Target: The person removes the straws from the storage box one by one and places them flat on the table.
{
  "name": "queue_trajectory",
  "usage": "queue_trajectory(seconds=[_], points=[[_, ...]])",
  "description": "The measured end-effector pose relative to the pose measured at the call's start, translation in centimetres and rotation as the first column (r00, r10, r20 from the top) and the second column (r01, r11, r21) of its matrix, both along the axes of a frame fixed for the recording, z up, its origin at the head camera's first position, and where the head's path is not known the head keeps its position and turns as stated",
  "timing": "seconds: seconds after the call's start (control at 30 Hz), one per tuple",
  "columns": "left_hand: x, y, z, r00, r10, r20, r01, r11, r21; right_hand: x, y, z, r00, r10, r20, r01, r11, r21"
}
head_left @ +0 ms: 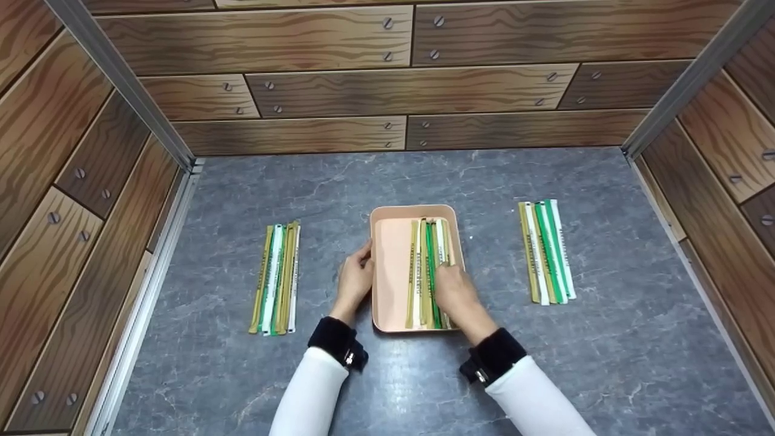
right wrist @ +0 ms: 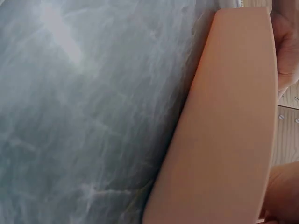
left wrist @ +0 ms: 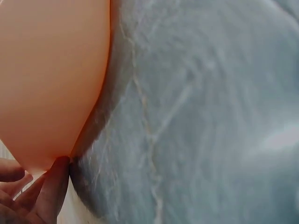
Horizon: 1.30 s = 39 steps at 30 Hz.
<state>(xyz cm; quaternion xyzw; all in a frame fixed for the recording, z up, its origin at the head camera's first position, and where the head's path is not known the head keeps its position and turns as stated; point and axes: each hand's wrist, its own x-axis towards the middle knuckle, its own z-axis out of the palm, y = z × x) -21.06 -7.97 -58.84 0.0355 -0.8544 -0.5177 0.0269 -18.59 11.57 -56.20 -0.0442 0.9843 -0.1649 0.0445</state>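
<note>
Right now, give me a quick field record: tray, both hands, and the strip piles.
tray: peach plastic tray, centre of grey marble-look tabletop
tray contents: green, white and olive strips, along its right side
left hand: touches tray's left rim
right hand: rests on strips in tray
left pile: lies on tabletop
right pile: lies on tabletop

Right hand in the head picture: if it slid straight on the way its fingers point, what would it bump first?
The right hand lies on the sticks in the tray, fingers pointing away from the person. Sliding on along them, it would probably meet the tray's far rim first, then bare tabletop.
</note>
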Motion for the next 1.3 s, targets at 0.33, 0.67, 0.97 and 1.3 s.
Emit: queue_trajectory(seconds=[0.33,0.67,0.97,1.3], points=[[0.0,0.1,0.0,1.0,0.001,0.03,-0.001,1.0,0.015,0.0,0.1,-0.7,0.992,0.061,-0.108,-0.051,0.995,0.088],[-0.1,0.0,0.0,1.0,0.018,-0.005,-0.018,1.0,-0.013,-0.4,1.0,-0.5,0.98,0.02,-0.199,-0.059,0.98,-0.192],[-0.1,-0.1,0.0,1.0,0.012,0.022,-0.012,1.0,0.008,-1.3,4.0,1.7,0.962,-0.056,-0.266,-0.064,0.904,-0.423],[-0.1,0.0,-0.1,1.0,0.011,0.023,-0.012,0.999,0.045,-2.3,9.8,2.3,0.952,-0.201,-0.233,0.113,0.933,-0.342]])
